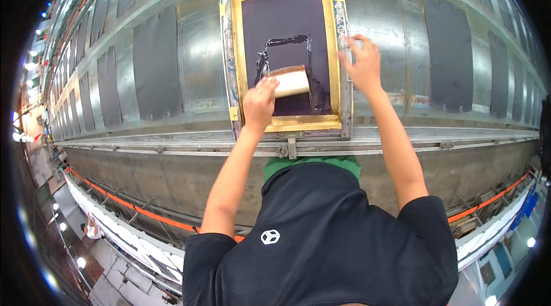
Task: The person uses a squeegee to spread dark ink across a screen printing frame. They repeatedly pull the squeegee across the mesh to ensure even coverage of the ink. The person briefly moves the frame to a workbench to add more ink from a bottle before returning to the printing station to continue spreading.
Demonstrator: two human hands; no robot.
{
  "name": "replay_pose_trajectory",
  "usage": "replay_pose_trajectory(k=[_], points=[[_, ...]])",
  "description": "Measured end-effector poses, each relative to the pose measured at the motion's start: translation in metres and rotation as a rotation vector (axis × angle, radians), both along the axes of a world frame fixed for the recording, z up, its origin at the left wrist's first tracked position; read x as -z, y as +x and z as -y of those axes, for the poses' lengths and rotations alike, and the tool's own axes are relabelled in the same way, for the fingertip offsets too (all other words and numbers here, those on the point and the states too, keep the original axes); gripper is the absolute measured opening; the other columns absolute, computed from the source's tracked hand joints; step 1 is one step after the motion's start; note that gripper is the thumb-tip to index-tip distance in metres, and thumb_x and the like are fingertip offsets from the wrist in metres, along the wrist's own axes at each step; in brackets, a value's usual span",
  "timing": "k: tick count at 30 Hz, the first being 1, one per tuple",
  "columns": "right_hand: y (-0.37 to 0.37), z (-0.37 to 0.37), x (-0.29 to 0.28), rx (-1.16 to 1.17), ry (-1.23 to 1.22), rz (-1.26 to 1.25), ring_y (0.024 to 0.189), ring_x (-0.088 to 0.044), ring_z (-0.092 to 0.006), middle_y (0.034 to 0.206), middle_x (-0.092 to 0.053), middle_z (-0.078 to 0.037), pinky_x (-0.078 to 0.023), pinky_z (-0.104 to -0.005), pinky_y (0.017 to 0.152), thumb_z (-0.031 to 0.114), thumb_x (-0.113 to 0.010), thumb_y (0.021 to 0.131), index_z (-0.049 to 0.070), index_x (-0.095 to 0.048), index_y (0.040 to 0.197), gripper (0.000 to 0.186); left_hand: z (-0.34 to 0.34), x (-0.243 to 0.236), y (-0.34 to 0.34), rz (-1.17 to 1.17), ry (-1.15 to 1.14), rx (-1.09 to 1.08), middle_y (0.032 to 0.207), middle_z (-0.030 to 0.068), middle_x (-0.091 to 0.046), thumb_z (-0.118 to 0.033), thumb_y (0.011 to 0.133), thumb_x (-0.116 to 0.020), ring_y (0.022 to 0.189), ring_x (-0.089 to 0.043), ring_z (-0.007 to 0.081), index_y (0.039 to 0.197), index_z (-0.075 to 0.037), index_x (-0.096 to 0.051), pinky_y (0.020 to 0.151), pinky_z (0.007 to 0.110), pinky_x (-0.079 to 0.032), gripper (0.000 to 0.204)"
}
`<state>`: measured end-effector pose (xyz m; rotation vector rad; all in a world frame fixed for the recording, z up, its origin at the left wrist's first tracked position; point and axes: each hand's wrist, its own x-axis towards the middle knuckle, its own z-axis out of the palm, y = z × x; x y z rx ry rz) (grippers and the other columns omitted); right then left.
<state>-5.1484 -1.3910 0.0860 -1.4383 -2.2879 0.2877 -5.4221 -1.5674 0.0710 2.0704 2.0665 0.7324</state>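
Note:
A screen printing frame [342, 88] lies on the long metal table, its mesh bordered by yellow tape. Black ink [287, 40] forms a rough, glossy outline on the dark mesh. My left hand [259, 104] is closed around the left end of a squeegee [291, 83], which has a pale handle and a dark brown edge on its far side. The squeegee is over the lower middle of the mesh, slightly tilted; whether its blade touches the mesh cannot be seen. Beside the frame's right rail, my right hand [363, 65] has its fingers spread and holds nothing.
Dark grey fabric panels [156, 65] lie in a row along the metal table [393, 59], on both sides of the frame. A metal rail [402, 142] runs along the table's near edge. Behind me is an orange rail [138, 208]. Another person [92, 229] is far off at lower left.

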Motion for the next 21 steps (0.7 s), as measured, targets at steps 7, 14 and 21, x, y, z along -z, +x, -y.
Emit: replay_pose_trajectory(k=[7, 14, 21], points=[[-0.080, 0.015, -0.009, -0.304, -0.070, 0.024, 0.110, -0.060, -0.0260, 0.122, -0.067, -0.002, -0.047, -0.0417, 0.093, 0.023, -0.082, 0.077, 0.012, -0.069, 0.124, 0.050, -0.096, -0.017, -0.030, 0.116, -0.064, 0.102, 0.116, 0.0079, -0.074, 0.005, 0.078, -0.064, 0.103, -0.071, 0.0311, 0.116, -0.012, -0.071, 0.085, 0.042, -0.057, 0.042], [-0.057, 0.109, -0.012, -0.289, -0.242, -0.069, 0.107, -0.060, -0.0261, 0.117, -0.068, -0.003, -0.048, -0.0404, 0.091, 0.010, -0.080, 0.073, 0.010, -0.070, 0.114, 0.042, -0.002, -0.013, -0.006, 0.060, -0.091, 0.138, 0.119, 0.0053, -0.073, 0.009, 0.074, -0.063, 0.117, -0.068, 0.0249, 0.115, -0.012, -0.069, 0.080, 0.039, -0.053, 0.046], [-0.069, 0.070, -0.010, -0.279, -0.095, -0.071, 0.109, -0.061, -0.0256, 0.119, -0.070, -0.003, -0.048, -0.0426, 0.092, 0.006, -0.074, 0.079, 0.012, -0.071, 0.120, 0.042, -0.044, -0.020, -0.020, 0.081, -0.016, 0.093, 0.118, 0.0076, -0.074, 0.010, 0.074, -0.063, 0.116, -0.068, 0.0290, 0.114, -0.012, -0.070, 0.086, 0.043, -0.055, 0.046]])
